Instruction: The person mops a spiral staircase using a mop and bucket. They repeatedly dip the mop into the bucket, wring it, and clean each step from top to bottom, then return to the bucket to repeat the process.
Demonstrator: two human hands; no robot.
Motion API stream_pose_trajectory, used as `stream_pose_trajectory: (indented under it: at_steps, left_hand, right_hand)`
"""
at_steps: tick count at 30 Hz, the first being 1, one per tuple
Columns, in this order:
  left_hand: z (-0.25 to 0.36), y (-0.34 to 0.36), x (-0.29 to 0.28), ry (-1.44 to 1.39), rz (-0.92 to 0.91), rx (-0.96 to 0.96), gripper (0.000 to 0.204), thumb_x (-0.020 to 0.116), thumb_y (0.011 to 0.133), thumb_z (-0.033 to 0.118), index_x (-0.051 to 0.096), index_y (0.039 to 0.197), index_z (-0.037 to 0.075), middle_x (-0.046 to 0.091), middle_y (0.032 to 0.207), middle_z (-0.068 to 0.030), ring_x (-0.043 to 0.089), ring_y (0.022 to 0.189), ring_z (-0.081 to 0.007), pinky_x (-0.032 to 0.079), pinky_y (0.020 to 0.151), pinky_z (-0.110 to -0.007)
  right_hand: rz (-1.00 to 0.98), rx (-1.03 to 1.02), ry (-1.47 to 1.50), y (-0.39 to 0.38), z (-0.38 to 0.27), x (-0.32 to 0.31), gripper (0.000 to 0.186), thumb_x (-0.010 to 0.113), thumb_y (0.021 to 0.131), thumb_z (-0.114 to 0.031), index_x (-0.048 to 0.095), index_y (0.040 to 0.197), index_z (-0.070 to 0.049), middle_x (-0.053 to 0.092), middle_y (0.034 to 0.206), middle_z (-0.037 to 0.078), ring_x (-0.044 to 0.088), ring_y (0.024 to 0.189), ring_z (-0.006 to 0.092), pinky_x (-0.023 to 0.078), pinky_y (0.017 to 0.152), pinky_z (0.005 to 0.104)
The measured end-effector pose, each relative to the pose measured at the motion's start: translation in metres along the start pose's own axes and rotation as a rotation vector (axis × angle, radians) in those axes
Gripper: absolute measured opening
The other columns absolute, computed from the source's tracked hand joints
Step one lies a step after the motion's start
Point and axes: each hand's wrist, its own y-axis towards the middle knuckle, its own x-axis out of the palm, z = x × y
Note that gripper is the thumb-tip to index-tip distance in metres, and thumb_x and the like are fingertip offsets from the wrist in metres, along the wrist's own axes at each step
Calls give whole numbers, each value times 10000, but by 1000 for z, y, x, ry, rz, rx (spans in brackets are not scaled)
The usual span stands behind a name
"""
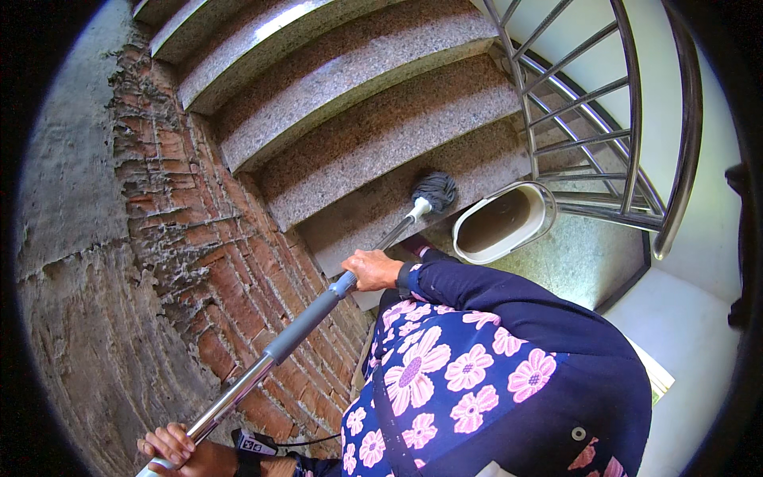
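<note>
A mop (306,324) with a silver pole, a grey grip sleeve and a dark grey string head slants across from the lower left. My left hand (176,450) is wrapped round the pole near its lower-left end. Farther up, my right hand (373,270) closes on the pole just above the grey sleeve. The mop head (435,191) touches the lowest part of the stairs, left of a white oval bucket (469,248). Murky brownish water appears to fill part of the bucket, which stands on the floor close to my right arm.
Speckled stone stairs (350,135) rise toward the upper left. A metal railing (632,111) curves along their right side. On the left is a rough wall (207,262) of exposed brick and grey plaster. A pale wall (699,246) bounds the right.
</note>
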Motion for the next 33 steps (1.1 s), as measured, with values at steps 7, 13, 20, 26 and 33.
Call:
stream_pose_trajectory:
  at_steps: [7,13,20,26,33]
  left_hand:
    - [-84,2,18,-173,57,-92,243,605,915,221,436,927,48,439,630,-5,423,486,-83,384,447,-232]
    - [-183,-29,69,-292,24,-244,184,581,903,186,454,940,58,412,636,9,423,526,-79,400,471,-240]
    - [-235,-43,126,-245,-66,-334,191,553,872,165,466,984,38,436,660,-17,434,561,-118,419,546,-287]
    - [-215,-51,110,-202,-7,-407,163,538,861,130,463,977,46,417,644,-16,424,566,-132,409,601,-305]
    - [-142,-50,70,-117,129,-311,117,547,879,97,450,932,60,423,629,2,424,549,-111,406,576,-286]
  right_hand:
    - [56,235,-193,-43,75,-30,240,595,733,-177,617,967,-130,648,964,110,606,967,325,535,764,478]
    - [231,387,-354,-96,166,-79,201,603,734,-167,634,933,-155,654,952,78,616,949,311,534,787,453]
    - [261,473,-349,-133,215,-137,129,625,703,-146,620,830,-124,650,878,140,608,902,376,495,762,480]
    - [214,524,-445,-126,213,-113,216,671,688,-178,644,902,-157,654,979,78,603,1003,310,527,806,455]
    - [312,384,-351,-84,155,-61,165,607,709,-109,592,872,-136,591,930,68,575,938,308,529,722,459]
